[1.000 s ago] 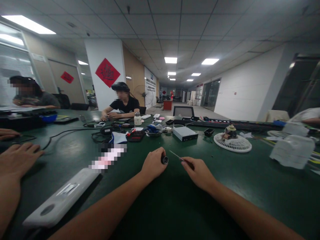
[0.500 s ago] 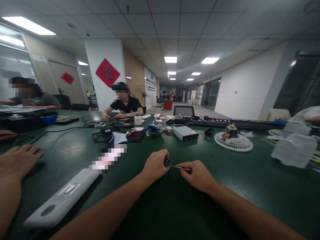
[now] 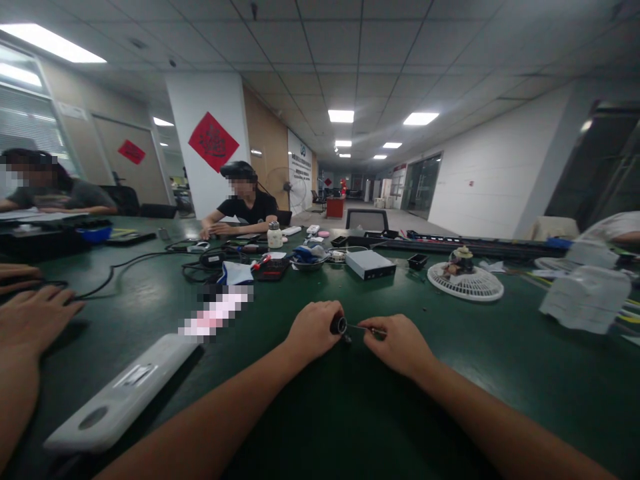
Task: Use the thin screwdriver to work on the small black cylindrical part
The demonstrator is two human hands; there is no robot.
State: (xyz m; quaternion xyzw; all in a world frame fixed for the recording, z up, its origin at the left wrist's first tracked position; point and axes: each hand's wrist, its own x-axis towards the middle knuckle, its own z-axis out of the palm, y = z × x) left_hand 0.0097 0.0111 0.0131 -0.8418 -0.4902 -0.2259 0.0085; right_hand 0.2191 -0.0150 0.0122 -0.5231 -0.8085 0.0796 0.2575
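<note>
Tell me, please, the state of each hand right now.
Left hand: closed around a small dark round part.
Right hand: closed on a thin tool pointing toward that part.

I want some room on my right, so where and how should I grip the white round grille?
Probably by the left and right edges of the white round grille, coming in low from the near side. It looks round and lies flat, with a motor-like part standing up near its middle, so a grasp from above would likely meet that first.
</note>
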